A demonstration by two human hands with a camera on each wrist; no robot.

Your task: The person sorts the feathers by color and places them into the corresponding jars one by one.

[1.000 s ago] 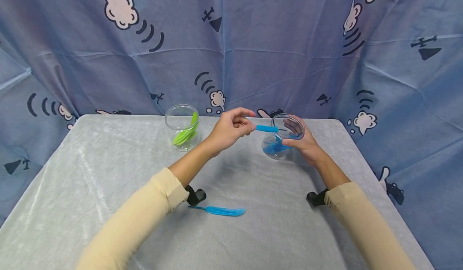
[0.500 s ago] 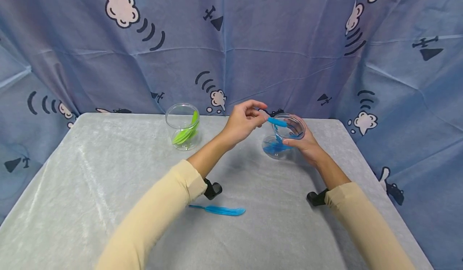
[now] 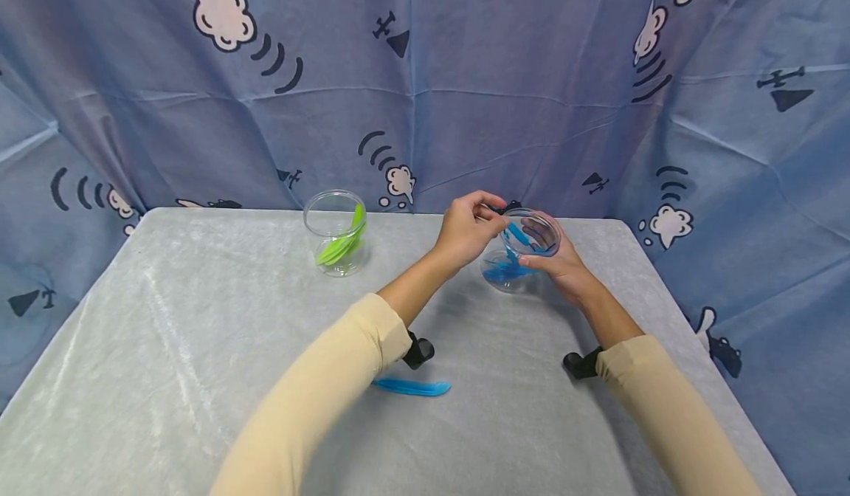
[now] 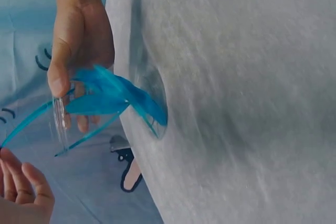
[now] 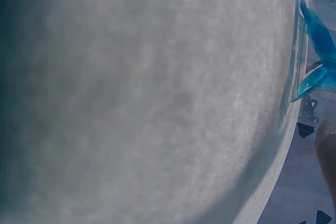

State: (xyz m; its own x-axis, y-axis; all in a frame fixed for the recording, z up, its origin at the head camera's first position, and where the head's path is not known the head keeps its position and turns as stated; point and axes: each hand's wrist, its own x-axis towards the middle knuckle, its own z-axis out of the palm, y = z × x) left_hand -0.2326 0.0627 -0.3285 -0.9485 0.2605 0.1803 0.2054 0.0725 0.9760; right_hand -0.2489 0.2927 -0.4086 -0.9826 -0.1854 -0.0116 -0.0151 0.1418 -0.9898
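Note:
My left hand [image 3: 468, 230] pinches a blue feather [image 4: 29, 121] by its quill end, at the mouth of a clear jar. The feather's vane reaches in past the rim. My right hand [image 3: 564, 267] grips this jar [image 3: 490, 283] round its side, thumb in front, near the table's far right corner. Several blue feathers [image 4: 100, 103] stand and lie inside it. In the right wrist view only the thumb [image 5: 326, 148] and part of the jar show, at the right edge. Another blue feather [image 3: 415, 387] lies on the table, its quill hidden by my left sleeve.
A second clear jar [image 3: 320, 223] stands at the back, left of my left hand, with green feathers [image 3: 341, 246] in it. A grey cloth covers the table [image 3: 199, 333]. Behind its far edge hangs a blue patterned curtain [image 3: 319, 134].
My left hand has moved right to the jar's mouth, bringing the blue feather from outside the rim to inside it. The right hand and the jar have stayed in place.

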